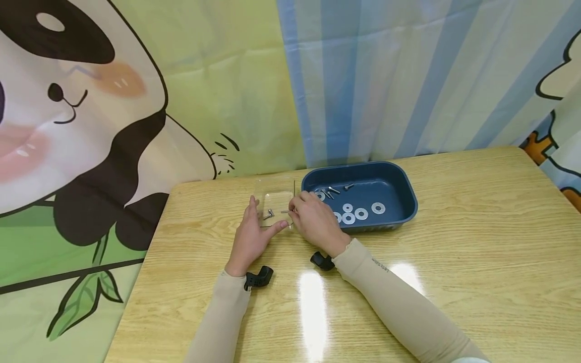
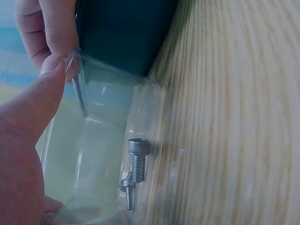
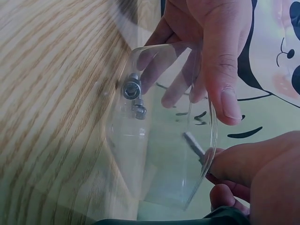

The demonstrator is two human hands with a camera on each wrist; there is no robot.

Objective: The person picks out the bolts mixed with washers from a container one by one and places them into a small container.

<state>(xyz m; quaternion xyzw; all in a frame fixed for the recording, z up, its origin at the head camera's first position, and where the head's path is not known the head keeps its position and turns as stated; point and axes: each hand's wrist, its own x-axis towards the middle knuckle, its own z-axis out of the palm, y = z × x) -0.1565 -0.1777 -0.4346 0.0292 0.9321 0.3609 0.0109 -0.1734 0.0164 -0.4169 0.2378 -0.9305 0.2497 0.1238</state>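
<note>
A clear plastic box (image 1: 279, 199) stands on the table with a large socket-head bolt (image 2: 138, 159) and a smaller one (image 2: 129, 196) lying at its bottom. My left hand (image 1: 251, 241) holds the box at its near left, thumb on the rim and fingers along the outside. My right hand (image 1: 316, 218) pinches a thin threaded bolt (image 3: 193, 144) at the box's right side. Its shank points inward over the box; its head is hidden by the fingers.
Against the box's right side stands a dark blue bin (image 1: 412, 201). Several flat washers (image 1: 360, 214) and several bolts (image 1: 334, 190) lie in it. A printed curtain (image 1: 354, 80) hangs behind the wooden table (image 1: 476, 242).
</note>
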